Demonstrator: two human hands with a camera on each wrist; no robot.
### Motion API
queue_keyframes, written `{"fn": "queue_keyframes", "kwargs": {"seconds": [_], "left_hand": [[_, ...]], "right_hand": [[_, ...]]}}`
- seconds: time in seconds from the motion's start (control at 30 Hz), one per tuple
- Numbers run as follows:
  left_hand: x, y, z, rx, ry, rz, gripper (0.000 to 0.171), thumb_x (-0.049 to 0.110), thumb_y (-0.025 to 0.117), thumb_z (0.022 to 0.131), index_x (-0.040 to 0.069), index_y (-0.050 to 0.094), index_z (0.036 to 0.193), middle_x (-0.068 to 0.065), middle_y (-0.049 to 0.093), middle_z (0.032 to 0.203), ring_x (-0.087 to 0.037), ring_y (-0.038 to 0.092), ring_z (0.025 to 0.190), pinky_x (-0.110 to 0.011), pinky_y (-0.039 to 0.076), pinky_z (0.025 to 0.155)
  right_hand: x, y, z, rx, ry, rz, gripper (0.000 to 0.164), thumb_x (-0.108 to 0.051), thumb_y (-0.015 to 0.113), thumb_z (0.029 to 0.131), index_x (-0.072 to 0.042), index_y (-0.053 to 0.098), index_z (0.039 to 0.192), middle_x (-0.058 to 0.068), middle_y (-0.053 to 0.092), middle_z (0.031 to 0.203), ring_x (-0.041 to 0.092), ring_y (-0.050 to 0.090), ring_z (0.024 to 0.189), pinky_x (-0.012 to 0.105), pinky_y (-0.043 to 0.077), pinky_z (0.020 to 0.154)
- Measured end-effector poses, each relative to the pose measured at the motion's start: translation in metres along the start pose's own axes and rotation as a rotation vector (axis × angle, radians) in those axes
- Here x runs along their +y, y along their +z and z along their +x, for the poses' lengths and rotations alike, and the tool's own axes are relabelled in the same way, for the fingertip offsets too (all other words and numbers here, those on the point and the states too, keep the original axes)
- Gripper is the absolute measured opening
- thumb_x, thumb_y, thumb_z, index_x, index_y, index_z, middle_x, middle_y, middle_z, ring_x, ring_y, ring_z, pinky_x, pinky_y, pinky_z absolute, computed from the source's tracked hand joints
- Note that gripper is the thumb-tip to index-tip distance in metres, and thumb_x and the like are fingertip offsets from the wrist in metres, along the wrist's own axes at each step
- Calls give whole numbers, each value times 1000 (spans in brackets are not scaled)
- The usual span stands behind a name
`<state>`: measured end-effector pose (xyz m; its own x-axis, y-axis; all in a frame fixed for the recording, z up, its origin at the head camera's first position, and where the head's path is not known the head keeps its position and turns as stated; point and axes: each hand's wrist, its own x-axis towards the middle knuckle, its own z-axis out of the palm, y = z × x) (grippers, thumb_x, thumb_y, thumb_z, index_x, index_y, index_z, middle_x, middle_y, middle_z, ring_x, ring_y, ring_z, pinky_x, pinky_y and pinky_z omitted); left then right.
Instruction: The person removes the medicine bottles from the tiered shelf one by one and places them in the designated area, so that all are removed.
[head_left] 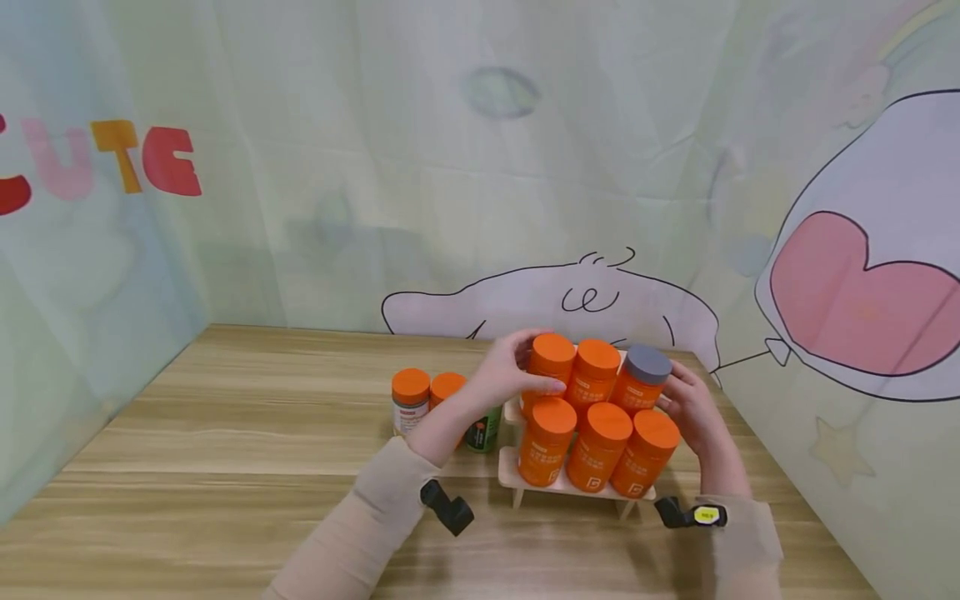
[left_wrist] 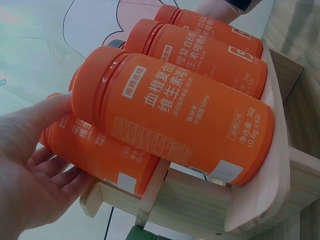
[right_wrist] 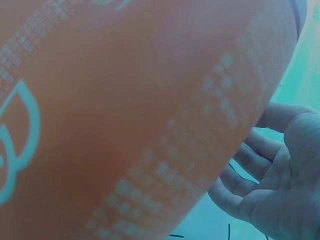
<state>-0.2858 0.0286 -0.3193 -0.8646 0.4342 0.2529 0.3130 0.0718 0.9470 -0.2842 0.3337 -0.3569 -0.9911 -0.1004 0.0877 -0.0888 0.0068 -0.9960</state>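
A two-tier light wooden rack point(head_left: 577, 490) holds orange bottles in two rows. My left hand point(head_left: 504, 371) grips the upper row's left bottle point(head_left: 552, 357), thumb in front and fingers round behind. In the left wrist view that bottle point(left_wrist: 95, 155) is partly hidden by a front bottle point(left_wrist: 185, 115). On the other end, my right hand point(head_left: 693, 408) holds the upper right bottle with the grey cap point(head_left: 648, 365), fingers bent round its side; in the right wrist view a near orange bottle point(right_wrist: 125, 110) hides the fingertips. An orange-capped bottle point(head_left: 597, 360) stands between them.
Left of the rack, partly behind my left forearm, stand a white-labelled bottle with an orange cap point(head_left: 411, 392), another orange-capped bottle point(head_left: 447, 387) and a green container point(head_left: 483, 432). A printed curtain point(head_left: 337, 167) hangs behind the wooden table point(head_left: 225, 467).
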Motion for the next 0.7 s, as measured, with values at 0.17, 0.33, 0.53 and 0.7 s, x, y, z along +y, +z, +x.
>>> {"fn": "queue_keyframes", "kwargs": {"seconds": [0.17,0.33,0.53,0.7], "left_hand": [[0,-1,-2,21,2,11,64,7,79,80,5,51,138,-13,61,132,-28,59,119,-40,50,102],[0,-3,-3,57,8,4,64,7,79,80,5,52,138,-12,61,132,-28,59,119,-40,49,104],[4,-14,-7,103,85,0,66,7,79,81,5,49,140,-13,60,133,-28,58,122,-39,47,105],[10,-33,-14,151,119,2,69,8,79,80,9,49,142,-10,60,135,-26,57,124,-40,45,108]], "right_hand": [[1,0,1,-8,-13,-5,25,-23,43,105,-38,63,102,-19,63,100,0,60,96,19,52,83],[2,1,0,-9,-15,-8,25,-23,43,105,-37,63,102,-19,63,101,0,60,96,18,52,83],[0,0,0,-11,-19,6,28,-21,41,105,-38,64,100,-19,63,100,0,59,96,18,52,82],[0,0,0,-7,-13,1,29,-22,41,105,-38,64,100,-20,63,101,0,59,96,18,52,82]]}}
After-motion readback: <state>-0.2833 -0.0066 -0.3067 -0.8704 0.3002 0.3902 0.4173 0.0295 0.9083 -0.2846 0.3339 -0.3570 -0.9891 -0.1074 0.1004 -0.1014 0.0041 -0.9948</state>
